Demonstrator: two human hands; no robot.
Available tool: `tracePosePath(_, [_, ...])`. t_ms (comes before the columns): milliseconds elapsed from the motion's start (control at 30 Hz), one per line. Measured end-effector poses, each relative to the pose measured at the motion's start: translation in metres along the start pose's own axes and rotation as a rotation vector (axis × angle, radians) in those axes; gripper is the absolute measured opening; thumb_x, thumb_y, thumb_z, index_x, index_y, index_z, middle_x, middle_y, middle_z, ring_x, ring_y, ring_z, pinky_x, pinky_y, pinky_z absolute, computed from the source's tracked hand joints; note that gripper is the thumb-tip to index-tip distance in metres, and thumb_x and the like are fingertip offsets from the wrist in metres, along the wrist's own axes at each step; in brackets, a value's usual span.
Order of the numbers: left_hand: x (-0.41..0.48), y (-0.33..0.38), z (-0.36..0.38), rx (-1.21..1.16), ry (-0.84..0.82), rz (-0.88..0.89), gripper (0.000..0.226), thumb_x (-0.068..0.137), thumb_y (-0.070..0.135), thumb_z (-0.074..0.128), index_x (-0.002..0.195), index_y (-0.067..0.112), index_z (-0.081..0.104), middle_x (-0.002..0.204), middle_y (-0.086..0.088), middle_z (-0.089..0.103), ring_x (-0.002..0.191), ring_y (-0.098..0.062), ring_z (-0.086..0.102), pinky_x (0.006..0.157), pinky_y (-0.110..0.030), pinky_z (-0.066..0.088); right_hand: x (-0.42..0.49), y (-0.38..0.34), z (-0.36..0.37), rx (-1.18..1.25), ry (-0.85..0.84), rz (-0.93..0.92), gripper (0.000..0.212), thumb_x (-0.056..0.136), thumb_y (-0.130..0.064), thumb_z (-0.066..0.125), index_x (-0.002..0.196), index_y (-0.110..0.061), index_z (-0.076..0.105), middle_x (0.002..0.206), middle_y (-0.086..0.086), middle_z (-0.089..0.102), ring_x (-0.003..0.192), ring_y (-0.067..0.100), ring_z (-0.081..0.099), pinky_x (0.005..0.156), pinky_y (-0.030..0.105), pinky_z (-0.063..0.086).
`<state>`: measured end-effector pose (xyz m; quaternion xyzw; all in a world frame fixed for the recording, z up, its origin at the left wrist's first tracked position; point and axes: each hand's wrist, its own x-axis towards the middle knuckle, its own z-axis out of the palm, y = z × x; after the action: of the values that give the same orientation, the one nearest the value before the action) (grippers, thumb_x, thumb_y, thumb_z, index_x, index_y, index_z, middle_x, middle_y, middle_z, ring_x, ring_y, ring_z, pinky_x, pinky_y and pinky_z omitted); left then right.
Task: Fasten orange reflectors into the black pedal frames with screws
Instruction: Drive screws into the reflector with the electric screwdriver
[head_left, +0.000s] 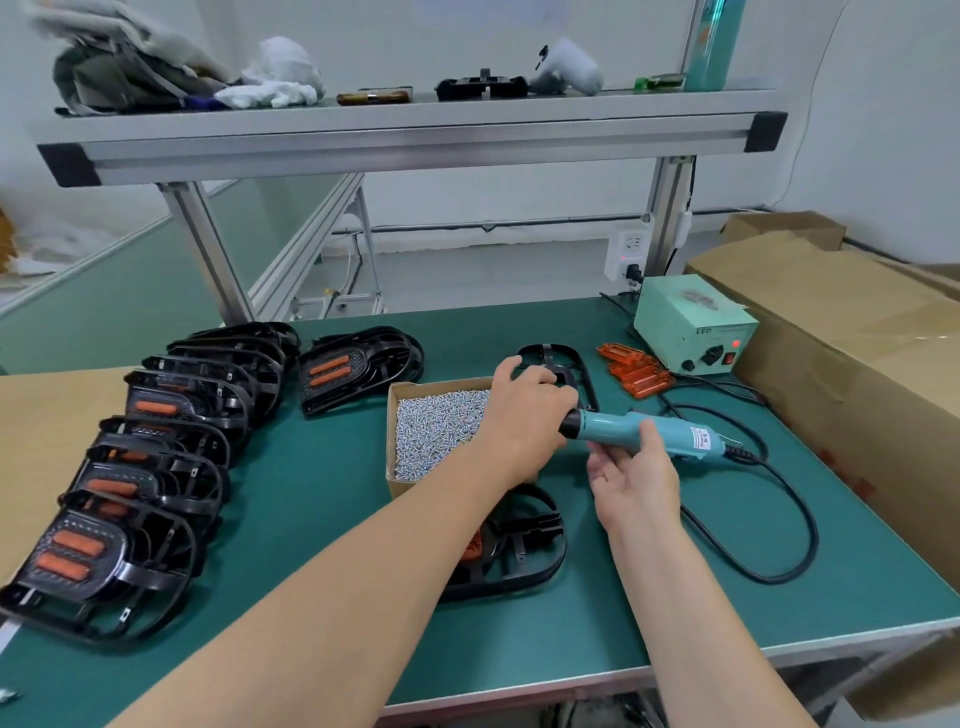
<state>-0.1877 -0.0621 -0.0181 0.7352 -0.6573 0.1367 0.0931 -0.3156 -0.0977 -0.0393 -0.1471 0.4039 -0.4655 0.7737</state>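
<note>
Pedal frame (563, 370) (black, looped plastic) sits under my left hand (524, 410), fingers curled onto it, arm stretched over the screw box (415, 385); my right hand (636, 478), palm up, grips the smooth teal screwdriver (623, 428).

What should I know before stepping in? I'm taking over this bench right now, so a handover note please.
Right hand grips the blue screwdriver.
Left hand is over the far corner of the screw box, by the driver's tip; what its fingers hold is hidden.
Done: pedals with reflectors in, lined up at left.
Left: a bare frame behind the box, another frame under the left forearm, and loose orange reflectors beside the power unit.
</note>
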Motion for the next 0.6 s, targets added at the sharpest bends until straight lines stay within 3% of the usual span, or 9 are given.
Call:
tracePosePath(133, [-0.018, 0.000, -0.001, -0.084, 0.096, -0.058, 0.032, 0.077, 0.034, 0.075, 0.106, 0.023, 0.066, 0.114, 0.002, 0.066, 0.129, -0.016, 0.045, 0.114, -0.041, 0.010, 0.007, 0.000, 0.006, 0.054, -0.105, -0.010, 0.021, 0.094, -0.044, 0.067, 0.101, -0.025, 0.065, 0.088, -0.001, 0.064, 0.072, 0.013, 0.056, 0.063, 0.024, 0.041])
tracePosePath(233, [-0.026, 0.001, -0.004, -0.140, 0.098, -0.089, 0.036, 0.080, 0.040, 0.073, 0.110, 0.024, 0.065, 0.112, 0.004, 0.067, 0.128, -0.016, 0.045, 0.113, -0.039, 0.013, 0.011, 0.002, 0.013, 0.099, -0.191, -0.065, 0.018, 0.094, -0.042, 0.067, 0.098, -0.025, 0.064, 0.086, 0.000, 0.063, 0.072, 0.011, 0.060, 0.064, 0.024, 0.048])
tracePosePath(333, [-0.030, -0.007, -0.015, -0.288, -0.030, -0.148, 0.050, 0.085, 0.052, 0.065, 0.127, 0.026, 0.060, 0.118, 0.002, 0.065, 0.122, -0.019, 0.048, 0.108, -0.039, 0.027, 0.016, 0.002, 0.020, 0.059, -0.200, -0.133, 0.019, 0.095, -0.036, 0.067, 0.104, -0.021, 0.059, 0.080, 0.001, 0.070, 0.066, 0.009, 0.065, 0.068, 0.025, 0.053])
tracePosePath(400, [-0.032, -0.025, -0.022, -0.429, -0.103, -0.278, 0.049, 0.093, 0.047, 0.057, 0.136, 0.024, 0.054, 0.120, 0.000, 0.066, 0.115, -0.022, 0.055, 0.099, -0.037, 0.040, 0.020, -0.001, 0.021, 0.045, -0.175, -0.147, 0.025, 0.094, -0.031, 0.068, 0.114, -0.020, 0.057, 0.074, -0.001, 0.070, 0.062, 0.008, 0.064, 0.070, 0.025, 0.053])
tracePosePath(500, [-0.041, -0.060, -0.027, -0.299, -0.286, -0.420, 0.033, 0.097, 0.029, 0.058, 0.128, 0.020, 0.062, 0.126, -0.003, 0.064, 0.112, -0.021, 0.059, 0.094, -0.033, 0.046, 0.026, -0.001, 0.015, 0.085, -0.188, -0.149, 0.026, 0.093, -0.024, 0.070, 0.114, -0.021, 0.056, 0.072, 0.000, 0.067, 0.062, 0.009, 0.064, 0.067, 0.024, 0.054])
tracePosePath(600, [-0.051, -0.073, -0.022, -0.286, -0.441, -0.395, 0.028, 0.088, 0.024, 0.071, 0.116, 0.022, 0.068, 0.109, 0.000, 0.065, 0.100, -0.018, 0.059, 0.085, -0.028, 0.045, 0.028, 0.001, 0.011, 0.089, -0.237, -0.141, 0.021, 0.092, -0.018, 0.070, 0.107, -0.020, 0.057, 0.075, 0.000, 0.068, 0.064, 0.010, 0.066, 0.070, 0.024, 0.055])
